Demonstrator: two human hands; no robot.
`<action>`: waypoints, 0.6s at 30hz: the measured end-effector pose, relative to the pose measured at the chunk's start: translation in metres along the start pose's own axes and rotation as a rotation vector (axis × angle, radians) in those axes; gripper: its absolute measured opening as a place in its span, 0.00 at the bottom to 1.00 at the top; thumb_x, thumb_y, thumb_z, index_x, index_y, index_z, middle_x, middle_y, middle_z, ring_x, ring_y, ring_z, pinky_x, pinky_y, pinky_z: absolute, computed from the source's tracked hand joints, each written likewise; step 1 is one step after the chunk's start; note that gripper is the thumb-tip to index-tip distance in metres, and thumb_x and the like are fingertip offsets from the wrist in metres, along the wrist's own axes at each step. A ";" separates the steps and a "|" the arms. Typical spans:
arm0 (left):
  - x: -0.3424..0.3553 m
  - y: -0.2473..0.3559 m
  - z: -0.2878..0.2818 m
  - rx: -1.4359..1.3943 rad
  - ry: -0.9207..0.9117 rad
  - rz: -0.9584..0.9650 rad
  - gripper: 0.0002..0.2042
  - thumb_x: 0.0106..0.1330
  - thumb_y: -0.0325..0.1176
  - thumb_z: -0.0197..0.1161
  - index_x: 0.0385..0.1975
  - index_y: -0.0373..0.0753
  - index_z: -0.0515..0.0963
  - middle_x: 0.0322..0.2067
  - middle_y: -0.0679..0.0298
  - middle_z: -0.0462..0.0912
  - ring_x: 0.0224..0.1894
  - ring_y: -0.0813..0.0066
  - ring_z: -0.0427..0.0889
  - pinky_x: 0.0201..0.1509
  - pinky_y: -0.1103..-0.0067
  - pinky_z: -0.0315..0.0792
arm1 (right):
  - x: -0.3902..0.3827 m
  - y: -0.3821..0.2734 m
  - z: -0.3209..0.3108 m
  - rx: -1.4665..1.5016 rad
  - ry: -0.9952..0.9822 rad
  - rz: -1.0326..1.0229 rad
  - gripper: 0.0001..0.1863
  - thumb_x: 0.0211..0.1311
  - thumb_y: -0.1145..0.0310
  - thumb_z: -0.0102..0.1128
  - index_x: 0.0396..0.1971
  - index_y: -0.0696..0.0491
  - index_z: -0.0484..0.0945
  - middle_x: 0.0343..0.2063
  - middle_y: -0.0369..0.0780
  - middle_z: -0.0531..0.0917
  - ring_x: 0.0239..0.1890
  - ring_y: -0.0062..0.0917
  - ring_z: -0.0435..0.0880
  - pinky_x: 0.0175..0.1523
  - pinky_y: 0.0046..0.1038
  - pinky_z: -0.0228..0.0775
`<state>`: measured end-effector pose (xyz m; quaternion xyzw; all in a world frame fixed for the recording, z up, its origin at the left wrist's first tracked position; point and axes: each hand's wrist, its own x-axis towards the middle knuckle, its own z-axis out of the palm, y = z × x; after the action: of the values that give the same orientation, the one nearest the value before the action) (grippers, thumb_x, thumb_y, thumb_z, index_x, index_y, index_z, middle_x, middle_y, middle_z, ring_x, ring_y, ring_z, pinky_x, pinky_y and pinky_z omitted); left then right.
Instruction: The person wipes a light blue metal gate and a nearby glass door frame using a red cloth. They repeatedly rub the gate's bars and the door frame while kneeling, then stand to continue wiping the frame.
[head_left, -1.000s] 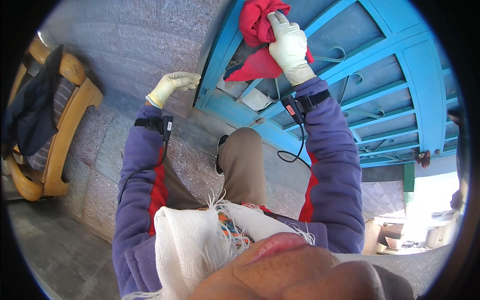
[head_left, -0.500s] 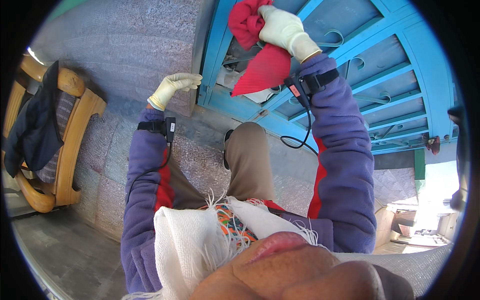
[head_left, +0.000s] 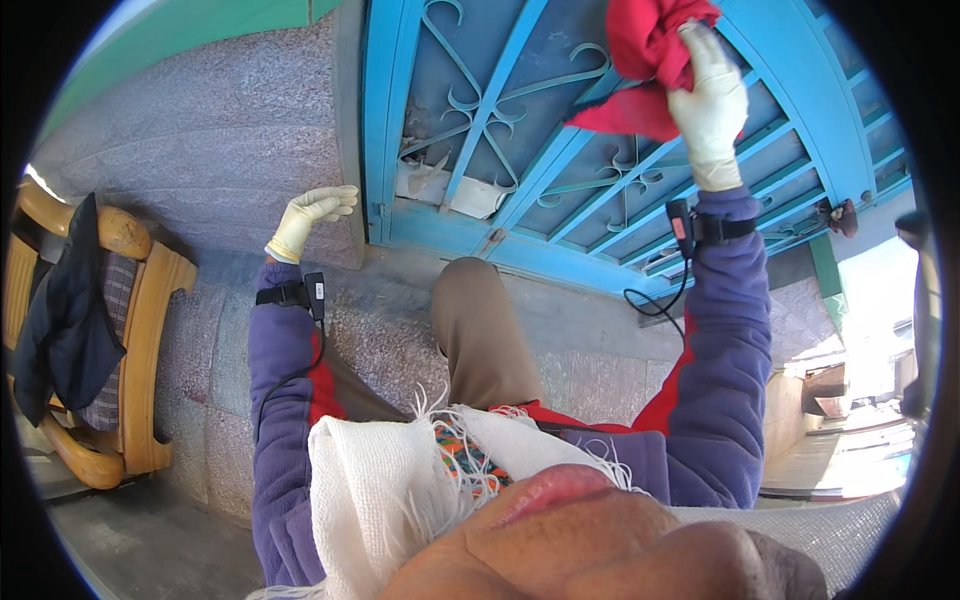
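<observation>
In a pale rubber glove, my right hand is closed on a bunched red cloth up against the blue metal door. One end of the cloth hangs out to the left, over the door's bars and scrollwork. My left hand, gloved the same way, holds nothing. Its fingers stretch out toward the grey wall's edge beside the door frame; whether they touch it I cannot tell. Torn white paper shows behind the lower bars of the door.
A wooden armchair with a dark garment draped over it stands at the left. The speckled grey wall runs up beside the door frame. Rough stone paving lies underfoot. Cables hang from both wrist straps.
My right hand has moved right across the door with the red cloth. My left hand sits slightly lower and further left in view. The view has shifted, showing more of the door's left part.
</observation>
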<state>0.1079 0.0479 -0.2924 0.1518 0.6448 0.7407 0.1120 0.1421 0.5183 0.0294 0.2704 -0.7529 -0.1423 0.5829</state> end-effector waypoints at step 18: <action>0.005 -0.011 -0.003 0.082 -0.020 -0.061 0.16 0.70 0.36 0.57 0.52 0.38 0.82 0.49 0.59 0.86 0.48 0.73 0.85 0.55 0.78 0.73 | -0.100 -0.054 0.064 -0.232 -0.315 0.264 0.29 0.40 0.75 0.63 0.51 0.48 0.79 0.46 0.40 0.79 0.42 0.40 0.80 0.42 0.40 0.76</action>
<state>0.1019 0.0485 -0.3028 0.1440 0.6777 0.7085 0.1345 0.1113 0.5250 -0.0972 0.0752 -0.8419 -0.1909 0.4991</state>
